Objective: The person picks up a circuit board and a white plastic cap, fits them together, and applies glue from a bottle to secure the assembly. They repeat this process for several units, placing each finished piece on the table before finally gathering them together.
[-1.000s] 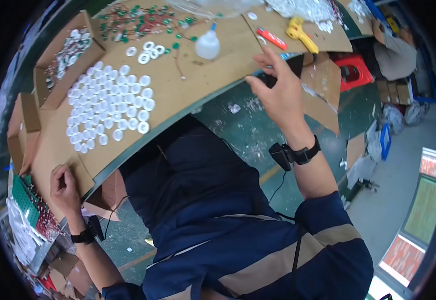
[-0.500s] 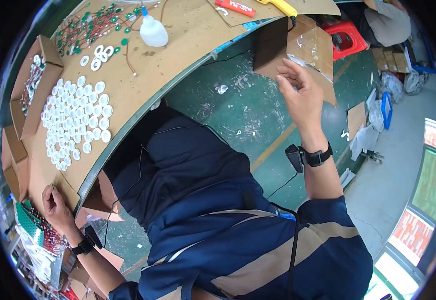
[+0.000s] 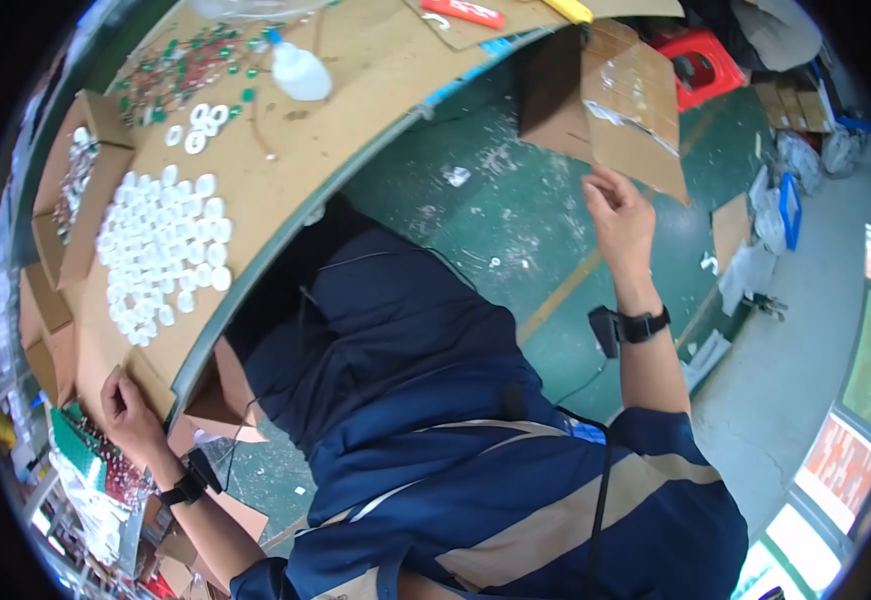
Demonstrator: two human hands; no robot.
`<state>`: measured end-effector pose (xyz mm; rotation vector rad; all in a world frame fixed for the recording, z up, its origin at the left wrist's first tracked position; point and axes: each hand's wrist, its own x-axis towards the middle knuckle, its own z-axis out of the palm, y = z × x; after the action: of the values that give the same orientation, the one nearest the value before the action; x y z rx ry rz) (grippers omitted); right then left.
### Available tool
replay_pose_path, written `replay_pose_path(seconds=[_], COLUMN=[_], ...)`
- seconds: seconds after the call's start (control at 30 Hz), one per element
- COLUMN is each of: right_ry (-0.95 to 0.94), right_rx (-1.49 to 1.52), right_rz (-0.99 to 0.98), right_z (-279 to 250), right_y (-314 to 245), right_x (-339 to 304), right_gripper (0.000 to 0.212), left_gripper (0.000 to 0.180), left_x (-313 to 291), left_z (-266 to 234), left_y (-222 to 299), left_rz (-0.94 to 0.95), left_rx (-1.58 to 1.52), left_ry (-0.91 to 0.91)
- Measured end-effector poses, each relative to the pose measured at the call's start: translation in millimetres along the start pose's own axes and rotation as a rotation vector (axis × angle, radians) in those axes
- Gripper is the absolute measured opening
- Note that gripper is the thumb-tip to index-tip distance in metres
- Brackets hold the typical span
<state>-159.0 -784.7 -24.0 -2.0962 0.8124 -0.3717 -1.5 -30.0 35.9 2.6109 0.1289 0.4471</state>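
White discs (image 3: 164, 250), round, smooth-looking, clustered on cardboard (image 3: 301, 165); left hand (image 3: 136, 424) curled, grip unclear; right hand (image 3: 625, 222) half-open.

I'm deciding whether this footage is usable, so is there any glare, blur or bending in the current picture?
Head view: the table shows a strongly curved edge, and black fills the picture's corners; head view: the white discs look soft, their fine detail smeared; head view: the bright pane at lower right is nearly washed out.
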Motion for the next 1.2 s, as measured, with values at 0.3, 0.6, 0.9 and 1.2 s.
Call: replay_pose_path(seconds=[0.3, 0.6, 0.9, 1.2], right_ry=[-0.035, -0.062, -0.327, -0.518], right_rx=[-0.041, 0.027, 0.092, 0.11], right_rz=[0.009, -0.03, -0.701, -1.141], right_z=[-11.4, 7.8, 87.3, 179.9], right_y=[55.0, 10.3, -165.2, -255.7], right_x=[-14.7, -19.3, -54.0, -62.1], right_gripper=[0.038, 0.035, 0.025, 0.032], left_gripper=[0.007, 0.012, 0.012, 0.011], left_x=[-14.6, -13.8, -21.9, -43.4], left_z=[34.4, 26.7, 20.0, 14.4], left_y=[22.1, 26.9, 44.3, 101.1], left_rz=[0.02, 0.056, -0.033, 0.072], left_rx=[-0.264, -0.462, -0.521, -0.551], left_ry=[0.081, 0.129, 0.091, 0.067])
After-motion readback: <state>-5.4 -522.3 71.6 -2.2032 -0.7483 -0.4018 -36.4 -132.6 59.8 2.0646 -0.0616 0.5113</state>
